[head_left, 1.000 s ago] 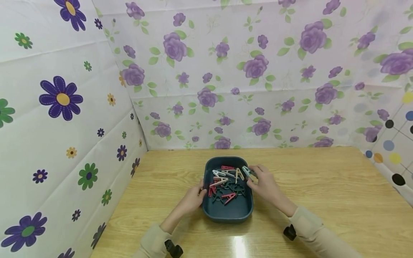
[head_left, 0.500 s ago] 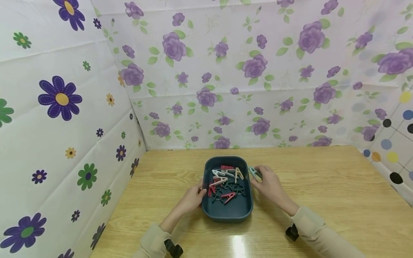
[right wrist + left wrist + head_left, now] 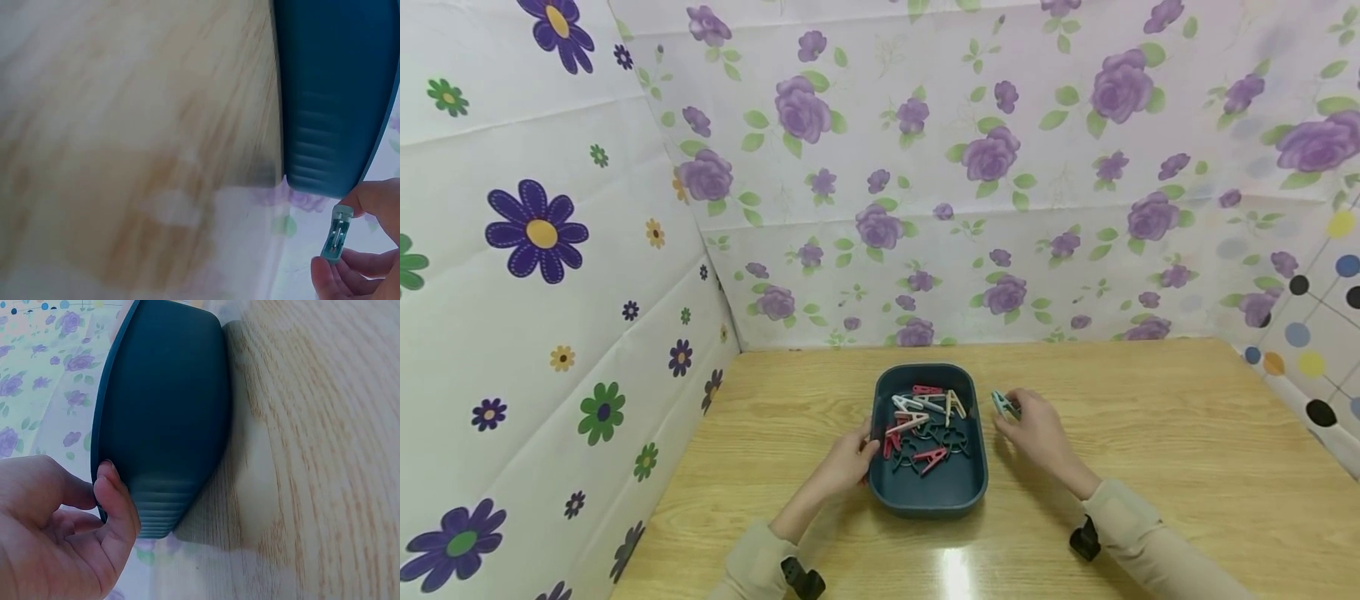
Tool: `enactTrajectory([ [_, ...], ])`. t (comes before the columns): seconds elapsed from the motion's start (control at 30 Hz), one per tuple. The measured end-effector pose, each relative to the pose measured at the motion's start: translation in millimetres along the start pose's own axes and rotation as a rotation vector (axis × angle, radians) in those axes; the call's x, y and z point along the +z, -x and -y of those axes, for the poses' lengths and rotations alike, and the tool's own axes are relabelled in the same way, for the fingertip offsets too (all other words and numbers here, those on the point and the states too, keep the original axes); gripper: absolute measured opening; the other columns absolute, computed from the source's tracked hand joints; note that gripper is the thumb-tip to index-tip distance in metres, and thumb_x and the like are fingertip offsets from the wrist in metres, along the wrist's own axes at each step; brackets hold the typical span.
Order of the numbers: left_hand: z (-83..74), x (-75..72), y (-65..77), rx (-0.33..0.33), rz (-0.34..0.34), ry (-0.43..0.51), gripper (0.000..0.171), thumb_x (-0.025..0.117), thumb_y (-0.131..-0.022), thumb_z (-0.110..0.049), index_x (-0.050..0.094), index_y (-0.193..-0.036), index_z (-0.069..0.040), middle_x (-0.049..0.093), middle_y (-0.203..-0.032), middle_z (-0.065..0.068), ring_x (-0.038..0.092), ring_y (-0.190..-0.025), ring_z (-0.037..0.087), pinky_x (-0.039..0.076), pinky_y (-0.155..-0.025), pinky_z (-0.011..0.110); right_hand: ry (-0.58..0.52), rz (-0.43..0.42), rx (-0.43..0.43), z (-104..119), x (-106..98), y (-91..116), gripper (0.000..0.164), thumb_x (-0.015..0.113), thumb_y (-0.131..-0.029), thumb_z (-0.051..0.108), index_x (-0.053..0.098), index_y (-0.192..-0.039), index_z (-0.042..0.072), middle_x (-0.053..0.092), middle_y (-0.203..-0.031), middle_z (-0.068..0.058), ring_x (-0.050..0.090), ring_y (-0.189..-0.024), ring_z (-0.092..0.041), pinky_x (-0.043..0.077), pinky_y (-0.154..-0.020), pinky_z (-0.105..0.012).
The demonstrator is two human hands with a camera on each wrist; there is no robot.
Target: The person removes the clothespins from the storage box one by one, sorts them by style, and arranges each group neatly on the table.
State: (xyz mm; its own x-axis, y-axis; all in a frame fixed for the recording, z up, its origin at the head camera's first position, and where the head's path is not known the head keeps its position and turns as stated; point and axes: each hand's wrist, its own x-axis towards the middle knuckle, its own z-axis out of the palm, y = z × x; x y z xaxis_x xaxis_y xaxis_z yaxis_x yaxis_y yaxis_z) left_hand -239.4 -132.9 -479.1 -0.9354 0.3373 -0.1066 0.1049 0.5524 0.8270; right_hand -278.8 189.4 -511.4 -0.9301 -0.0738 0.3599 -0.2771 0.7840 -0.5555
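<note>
A dark teal plastic basin (image 3: pixel 934 498) stands on the table with several clothespins inside: pink-red ones (image 3: pixel 932 458), white ones (image 3: pixel 908 404) and a cream one (image 3: pixel 956 404), besides dark green pieces with rings (image 3: pixel 955 442). My left hand (image 3: pixel 844 460) grips the basin's left side; in the left wrist view its thumb and fingers (image 3: pixel 119 509) pinch the rim. Just right of the basin, my right hand (image 3: pixel 1037 433) pinches a pale green clothespin (image 3: pixel 337 234) between thumb and fingers, outside the rim.
The wooden table (image 3: pixel 1150 450) extends on both sides of the basin. A floral cloth (image 3: pixel 880 225) hangs behind it, a daisy-patterned one (image 3: pixel 587 350) along the left and a dotted one (image 3: pixel 1311 350) at the right.
My right hand has carried the pale green clothespin from over the basin's right rim outward to the right. The left hand and the basin have stayed in place.
</note>
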Motion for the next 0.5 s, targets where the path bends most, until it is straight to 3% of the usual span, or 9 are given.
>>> enactTrajectory([
  [0.3,-2.6,0.5,0.3,0.006,0.001,0.003,0.048,0.04,-0.104,-0.009,0.03,-0.15,-0.004,0.057,-0.085,0.027,0.053,-0.048,0.017,0.045,-0.043,0.028,0.014,0.026,0.09,-7.8,-2.2,-0.8,0.031,0.073,-0.081,0.015,0.063,-0.101,-0.006,0.065,-0.089,-0.018,0.058,-0.07,-0.02,0.049,-0.06,-0.032],
  [0.5,-2.4,0.5,-0.6,0.013,-0.009,0.003,0.045,0.04,-0.103,-0.008,0.034,-0.148,-0.006,0.057,-0.078,0.02,0.052,-0.047,0.017,0.044,-0.042,0.027,0.014,0.097,0.134,-10.5,-5.3,-3.1,0.025,0.067,-0.083,0.013,0.062,-0.097,-0.007,0.063,-0.081,-0.015,0.055,-0.059,-0.015,0.045,-0.051,-0.026],
])
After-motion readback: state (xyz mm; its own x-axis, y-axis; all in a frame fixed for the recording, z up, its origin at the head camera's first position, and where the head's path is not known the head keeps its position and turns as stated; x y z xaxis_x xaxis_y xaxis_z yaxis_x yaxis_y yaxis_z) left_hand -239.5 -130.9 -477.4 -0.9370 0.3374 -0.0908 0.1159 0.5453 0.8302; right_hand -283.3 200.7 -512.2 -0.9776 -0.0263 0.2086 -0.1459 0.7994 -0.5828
